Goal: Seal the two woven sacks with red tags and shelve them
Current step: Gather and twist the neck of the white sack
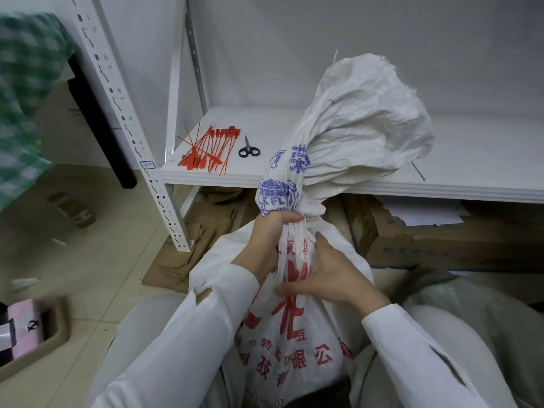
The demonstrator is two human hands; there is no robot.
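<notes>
woven sack stands on the floor between the person's knees, in front of the shelf, its mouth gathered into a twisted neck with the loose top flaring above. the left hand grips that neck, fingers curled tight round it. the right hand cups the bunched cloth just below, thumb up and fingers wrapped across the front. no tag is on the neck yet.

red tags lie in a loose pile near the shelf's front left corner, with scissors just beside them. a cardboard box sits under the shelf. what looks like the 2nd sack lies to the right, partly hidden.

the cloth looks soft, crinkly and probably slick, so the twist is likely to slacken if the grip eases. 1 hand should hold the neck while the other fetches a tag. the full body suggests some weight, so lifting calls for 1 hand at the neck and 1 under the base.
</notes>
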